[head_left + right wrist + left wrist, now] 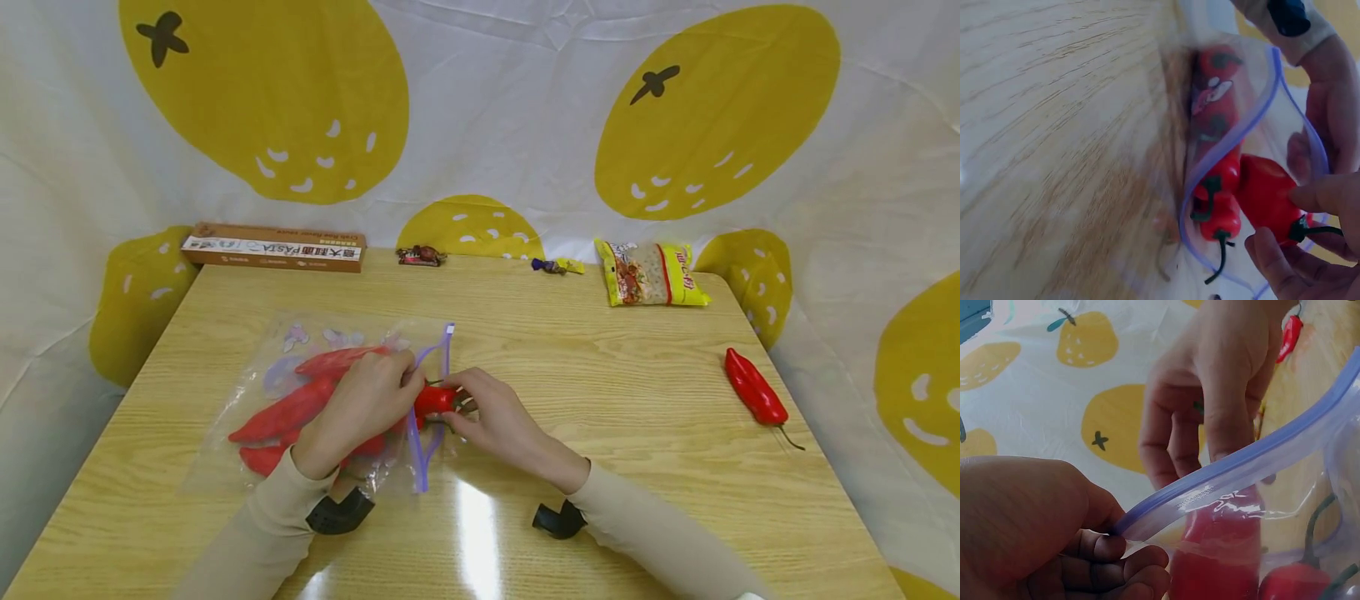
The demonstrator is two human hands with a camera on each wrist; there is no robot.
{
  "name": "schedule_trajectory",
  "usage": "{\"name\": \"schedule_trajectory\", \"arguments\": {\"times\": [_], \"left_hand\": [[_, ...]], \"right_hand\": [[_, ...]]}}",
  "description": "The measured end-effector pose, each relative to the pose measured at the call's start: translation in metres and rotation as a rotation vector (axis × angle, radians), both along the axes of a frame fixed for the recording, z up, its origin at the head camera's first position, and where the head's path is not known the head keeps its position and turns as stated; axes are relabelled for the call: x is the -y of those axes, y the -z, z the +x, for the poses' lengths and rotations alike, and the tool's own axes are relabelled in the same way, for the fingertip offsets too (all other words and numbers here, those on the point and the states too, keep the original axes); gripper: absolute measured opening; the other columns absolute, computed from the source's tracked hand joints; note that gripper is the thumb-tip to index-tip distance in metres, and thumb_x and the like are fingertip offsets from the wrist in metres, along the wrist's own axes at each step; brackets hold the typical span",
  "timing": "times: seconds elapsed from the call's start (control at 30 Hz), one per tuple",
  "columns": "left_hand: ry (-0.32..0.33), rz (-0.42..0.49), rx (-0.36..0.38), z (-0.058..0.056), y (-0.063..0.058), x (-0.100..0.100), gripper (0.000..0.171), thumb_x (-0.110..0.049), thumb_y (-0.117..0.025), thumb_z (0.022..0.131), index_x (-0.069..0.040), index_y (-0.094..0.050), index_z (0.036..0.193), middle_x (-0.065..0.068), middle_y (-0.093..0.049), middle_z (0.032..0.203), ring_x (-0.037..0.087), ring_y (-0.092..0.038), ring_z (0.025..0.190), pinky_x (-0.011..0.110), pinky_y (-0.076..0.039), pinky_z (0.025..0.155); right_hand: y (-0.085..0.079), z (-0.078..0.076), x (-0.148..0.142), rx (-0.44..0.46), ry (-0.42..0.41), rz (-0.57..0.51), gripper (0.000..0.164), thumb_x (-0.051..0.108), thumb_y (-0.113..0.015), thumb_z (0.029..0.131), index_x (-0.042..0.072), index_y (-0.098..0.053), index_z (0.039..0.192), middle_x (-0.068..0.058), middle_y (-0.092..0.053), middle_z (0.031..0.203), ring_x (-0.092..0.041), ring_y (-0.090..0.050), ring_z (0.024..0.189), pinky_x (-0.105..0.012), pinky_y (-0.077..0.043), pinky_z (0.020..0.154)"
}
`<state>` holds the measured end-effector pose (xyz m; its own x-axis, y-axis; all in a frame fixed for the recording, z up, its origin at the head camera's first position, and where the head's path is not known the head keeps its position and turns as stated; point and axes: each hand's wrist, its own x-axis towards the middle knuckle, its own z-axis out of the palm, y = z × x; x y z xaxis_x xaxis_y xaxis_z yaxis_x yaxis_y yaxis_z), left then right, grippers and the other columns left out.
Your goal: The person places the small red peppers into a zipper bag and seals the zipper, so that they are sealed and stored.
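Note:
A clear zip bag [258, 367] with a purple zip edge [1254, 450] lies on the table, several red chili peppers [281, 414] inside it. My left hand [367, 396] pinches the bag's upper edge by the mouth between thumb and fingers, as the left wrist view shows. At the mouth, my right hand [491, 417] grips a red pepper [1269, 197] near its green stem. That pepper's body is inside the bag opening, over other peppers [1219, 219] whose stems point out toward the mouth.
One more red pepper [756, 390] lies near the table's right edge. Along the back stand a pasta box [273, 248], a brown-wrapped candy [420, 256], a purple and yellow candy [557, 266] and a yellow food packet [651, 273]. A fruit-print cloth hangs behind the table.

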<state>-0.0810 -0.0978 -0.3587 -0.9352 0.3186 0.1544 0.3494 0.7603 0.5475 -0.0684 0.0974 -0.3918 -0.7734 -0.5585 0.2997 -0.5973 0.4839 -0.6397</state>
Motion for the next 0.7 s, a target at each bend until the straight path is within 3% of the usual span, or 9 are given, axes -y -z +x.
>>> {"name": "schedule_trajectory", "arguments": {"times": [0.23,0.7], "left_hand": [[0.002,0.003,-0.012,0.001,0.000,0.001,0.031,-0.014,-0.055,0.085,-0.012,-0.039,0.059,-0.005,-0.031,0.049,0.007,-0.029,0.040,0.022,-0.023,0.037],[-0.017,-0.003,-0.037,0.002,-0.002,0.000,0.029,-0.016,-0.054,0.085,-0.013,-0.041,0.060,-0.003,-0.033,0.052,0.011,-0.032,0.045,0.025,-0.027,0.043]], "right_hand": [[0.007,-0.008,0.020,0.078,0.013,-0.068,0.033,0.012,-0.068,0.082,0.005,-0.057,0.113,-0.005,-0.059,0.104,-0.015,-0.062,0.089,-0.018,-0.049,0.075],[0.021,-0.017,0.051,0.089,0.076,-0.040,0.021,0.008,-0.067,0.077,0.007,-0.060,0.097,-0.004,-0.063,0.092,-0.015,-0.061,0.083,-0.022,-0.049,0.073]]}}
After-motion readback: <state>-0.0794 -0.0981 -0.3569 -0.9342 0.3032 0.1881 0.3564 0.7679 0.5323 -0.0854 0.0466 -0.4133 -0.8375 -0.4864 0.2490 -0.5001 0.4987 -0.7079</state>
